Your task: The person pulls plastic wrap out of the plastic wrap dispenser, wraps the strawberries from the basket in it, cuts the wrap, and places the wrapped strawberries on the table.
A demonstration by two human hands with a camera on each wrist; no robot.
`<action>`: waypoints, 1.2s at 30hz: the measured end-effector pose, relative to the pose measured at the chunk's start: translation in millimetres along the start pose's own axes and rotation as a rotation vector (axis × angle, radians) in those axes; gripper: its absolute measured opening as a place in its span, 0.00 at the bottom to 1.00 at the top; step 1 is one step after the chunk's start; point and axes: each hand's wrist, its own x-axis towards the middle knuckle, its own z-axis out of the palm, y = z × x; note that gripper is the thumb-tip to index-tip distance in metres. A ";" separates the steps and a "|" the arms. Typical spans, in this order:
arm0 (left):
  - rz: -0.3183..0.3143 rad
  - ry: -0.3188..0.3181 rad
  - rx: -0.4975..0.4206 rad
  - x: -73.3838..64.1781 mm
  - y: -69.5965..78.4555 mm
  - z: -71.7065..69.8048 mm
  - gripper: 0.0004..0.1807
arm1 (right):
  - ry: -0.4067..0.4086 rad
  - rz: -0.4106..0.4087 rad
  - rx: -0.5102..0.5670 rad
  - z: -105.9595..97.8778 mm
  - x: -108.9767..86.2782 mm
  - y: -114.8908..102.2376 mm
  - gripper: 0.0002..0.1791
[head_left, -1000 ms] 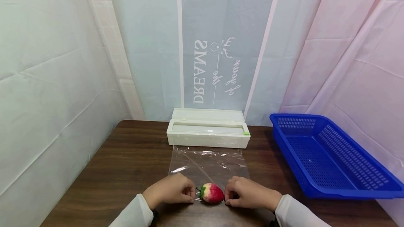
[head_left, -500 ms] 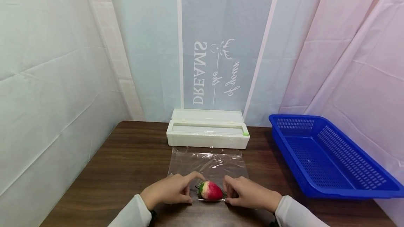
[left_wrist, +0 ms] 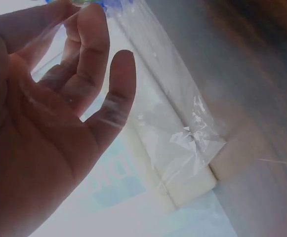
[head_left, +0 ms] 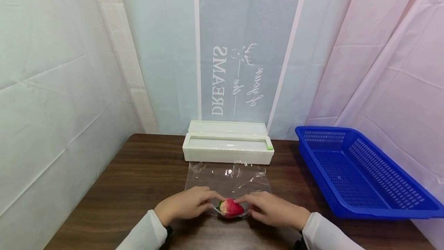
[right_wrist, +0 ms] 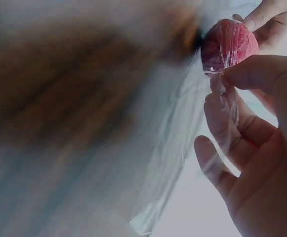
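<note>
Sideways, mirrored white lettering (head_left: 219, 81), DREAMS, the, of your, on grey-blue backdrop (head_left: 249, 10), strawberry (head_left: 231, 207) in clear film (head_left: 222, 182), pinched between thumbs and forefingers of left hand (head_left: 187, 203) and right hand (head_left: 275, 208), before open white dispenser box (head_left: 228, 156), blue perforated basket (head_left: 388, 214) at right on wood-grain table (head_left: 138, 176)

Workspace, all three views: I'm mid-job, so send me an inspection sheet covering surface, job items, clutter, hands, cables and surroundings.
Surface: dark wood-grain table.
Job items: red strawberry between the hands, with film over it; clear film spread from there toward the white box, whose lid is raised.
Clutter: blue basket on the right, apart from the hands; nothing else seen.
Left hand: fingertips at the strawberry's leafy end; whether it pinches film cannot be told.
Right hand: index fingertip at the strawberry's top; pinch on film unclear.
Cables: nothing seen.
Surroundings: pale curtains behind, with mirrored white lettering.
</note>
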 end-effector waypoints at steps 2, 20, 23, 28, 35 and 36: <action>-0.022 -0.005 0.013 1.9 -0.5 -0.1 0.18 | 0.021 -0.024 -0.038 -0.2 1.6 1.2 0.24; -0.097 -0.014 0.075 19.0 -21.1 2.2 0.17 | 0.100 -0.018 -0.238 -2.9 14.7 20.0 0.16; -0.107 0.017 0.112 20.2 -24.7 2.1 0.16 | 0.085 0.027 -0.227 -2.4 16.7 25.2 0.15; -0.128 0.036 0.090 21.8 -27.9 3.1 0.14 | 0.035 0.070 -0.150 0.9 17.4 32.3 0.15; -0.143 0.017 -0.041 18.0 -33.1 0.1 0.12 | 0.034 0.130 -0.044 2.9 17.9 37.5 0.14; -0.147 0.011 -0.064 16.3 -34.2 -1.3 0.12 | 0.034 0.141 -0.028 2.2 17.9 37.9 0.13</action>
